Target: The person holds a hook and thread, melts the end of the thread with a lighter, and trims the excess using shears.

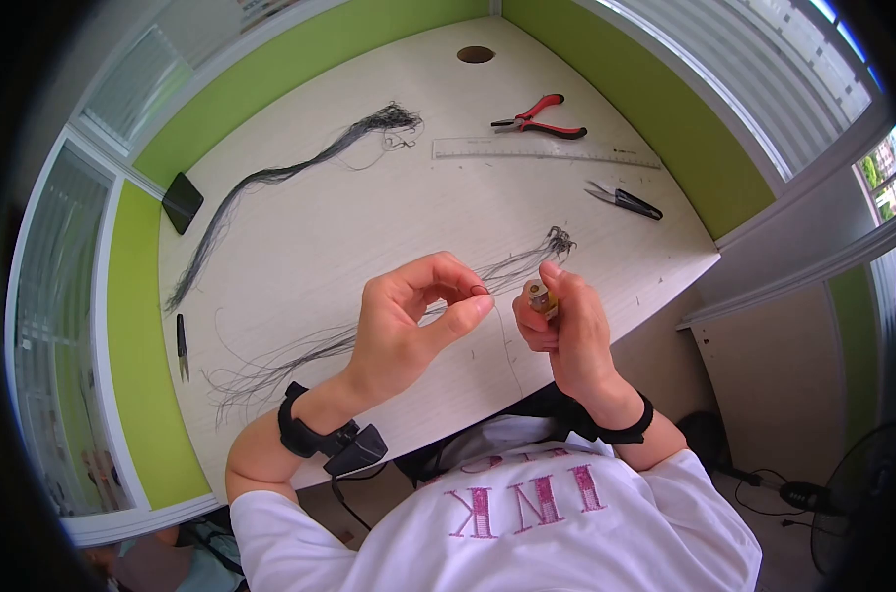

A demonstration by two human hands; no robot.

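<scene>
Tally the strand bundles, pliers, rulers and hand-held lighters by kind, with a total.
Dark strand bundles: 2
Red-handled pliers: 1
Clear ruler: 1
Lighter, in the right hand: 1
Total: 5

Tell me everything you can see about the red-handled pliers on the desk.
The pliers look small, with dark metal jaws that taper toward the left of the view. Their two handles are red with black parts, smooth like plastic, and spread wide apart. They lie flat on the pale desktop, just beyond the clear ruler. Whether the tips are parted is too small to tell.
</scene>
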